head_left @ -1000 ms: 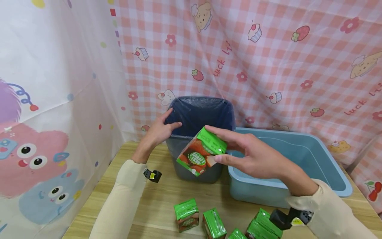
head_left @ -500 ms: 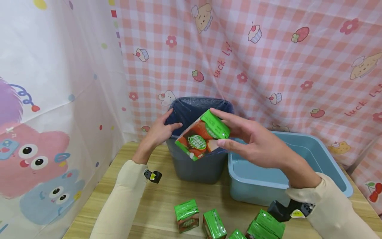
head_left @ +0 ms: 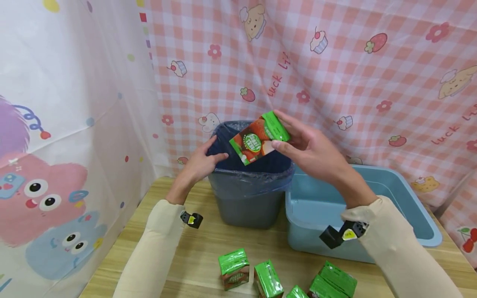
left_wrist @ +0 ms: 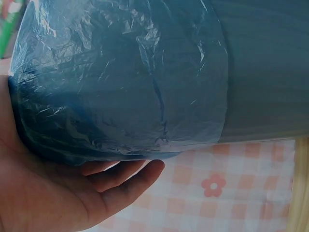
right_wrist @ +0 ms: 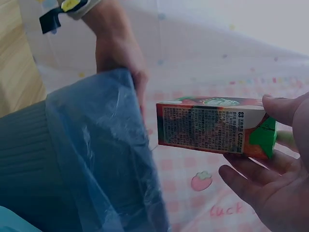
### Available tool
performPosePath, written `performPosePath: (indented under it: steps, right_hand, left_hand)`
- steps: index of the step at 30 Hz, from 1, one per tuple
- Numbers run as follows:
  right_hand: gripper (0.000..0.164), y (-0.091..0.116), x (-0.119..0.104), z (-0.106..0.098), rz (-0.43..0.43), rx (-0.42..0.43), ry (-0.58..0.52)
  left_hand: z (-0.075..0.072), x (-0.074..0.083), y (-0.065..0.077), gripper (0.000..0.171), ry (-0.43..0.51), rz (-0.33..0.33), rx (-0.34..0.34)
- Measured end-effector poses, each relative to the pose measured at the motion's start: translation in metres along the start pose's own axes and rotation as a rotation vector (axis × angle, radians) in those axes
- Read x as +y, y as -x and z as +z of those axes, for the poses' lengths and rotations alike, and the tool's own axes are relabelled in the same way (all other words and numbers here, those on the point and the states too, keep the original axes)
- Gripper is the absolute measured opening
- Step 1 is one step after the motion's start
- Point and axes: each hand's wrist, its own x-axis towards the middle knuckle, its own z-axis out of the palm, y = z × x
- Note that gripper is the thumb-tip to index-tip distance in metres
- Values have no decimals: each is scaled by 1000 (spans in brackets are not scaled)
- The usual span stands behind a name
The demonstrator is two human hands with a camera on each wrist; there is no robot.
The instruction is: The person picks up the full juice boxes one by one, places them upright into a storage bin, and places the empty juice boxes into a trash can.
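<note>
My right hand [head_left: 316, 150] grips a green and red juice carton [head_left: 257, 138] by its green top end, thumb on one side and fingers on the other. The carton tilts over the mouth of a grey trash bin [head_left: 247, 207] lined with a thin blue plastic bag [right_wrist: 104, 154]. In the right wrist view the carton's printed side panel faces the camera. My left hand [head_left: 201, 163] holds the bin's left rim, the thumb over the inside. Along the bag-covered outer wall, the left wrist view shows the fingers of this left hand [left_wrist: 87, 193].
Several more juice cartons stand at the table's front, among them one carton [head_left: 234, 270] at the left and a pair [head_left: 333, 279] at the right. A blue plastic tub [head_left: 324, 234] sits right of the bin. A checked curtain [head_left: 335, 74] hangs behind.
My right hand has raised the juice carton from in front of the bin, up and slightly rightward, to over its opening. The left hand stays on the rim.
</note>
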Motion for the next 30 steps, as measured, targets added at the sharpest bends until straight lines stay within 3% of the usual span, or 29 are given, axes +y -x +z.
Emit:
performPosePath:
  steps: [9,15,22,30]
  right_hand:
    - [66,-25,24,10,28,18,-60]
    - [66,-36,39,24,57,8,-39]
    - [67,-39,51,34,87,-22,72]
    - [68,-36,49,39,144,-44,285]
  left_hand:
    - [-1,0,0,78,-6,-4,1]
    - [0,-1,0,78,0,3,-6]
    - [1,0,0,76,0,-7,-7]
    - [1,1,1,77,5,-3,-20]
